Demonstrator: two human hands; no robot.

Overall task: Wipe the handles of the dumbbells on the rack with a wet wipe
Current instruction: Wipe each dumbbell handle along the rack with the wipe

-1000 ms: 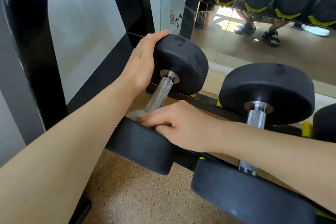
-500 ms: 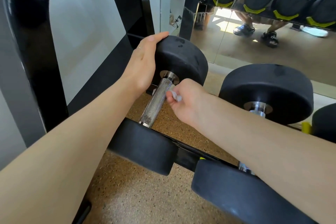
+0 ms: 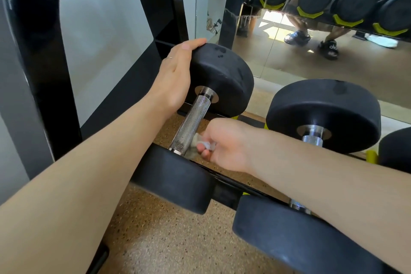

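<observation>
— From the head camera, what are your hands doing?

— My left hand is lying over the far head of the leftmost dumbbell, fingers draped along its top edge and palm against its side, steadying it on the rack. My right hand is pinching the wet wipe with curled fingers and pressing it against the right side of that dumbbell's handle, close to the near head.

— Where is the wipe exactly?

— It is touching the low end of the handle, bunched small between my fingertips; most of it is hidden in my grip.

— How is it all handling?

— I am judging the dumbbell as heavy and stiff, unlikely to roll far, so a resting palm is enough. The handle is rough knurled steel, so the soft, damp wipe is likely dragging and could snag or shred; I am keeping it balled and holding it tight. The second dumbbell is sitting just right of the first, its handle mostly hidden behind my right forearm.

— What is different from half a second ago?

— My right hand was up near the far head then; it is now sliding down toward the near head. My left hand is staying put.
</observation>
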